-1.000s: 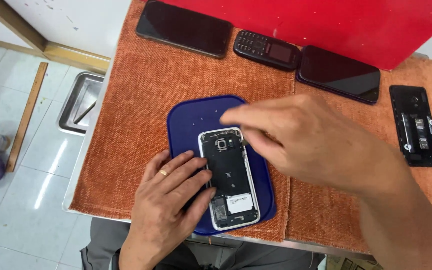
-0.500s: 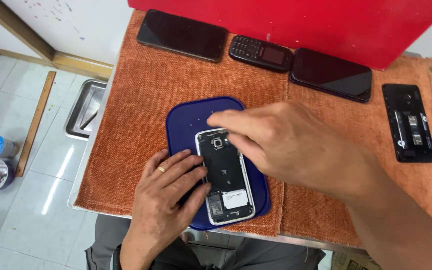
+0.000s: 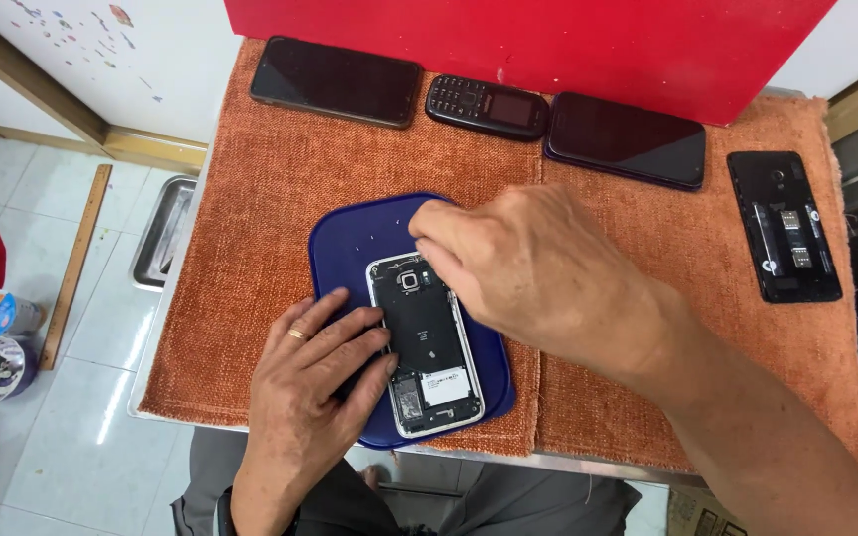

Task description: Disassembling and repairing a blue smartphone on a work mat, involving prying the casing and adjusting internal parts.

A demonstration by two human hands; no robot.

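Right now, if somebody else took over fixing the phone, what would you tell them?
Left hand: flat on the blue mat, fingers against the open phone's left edge, steadying it.
Right hand: fingertips at the phone's top right corner; whether they pinch anything is hidden.
Phone lies face down on the mat, back cover off, insides showing.
Along the towel's far edge: two dark phones, a keypad phone, and another opened phone at the right.
Done: cover removed. Left: the work at that top corner.
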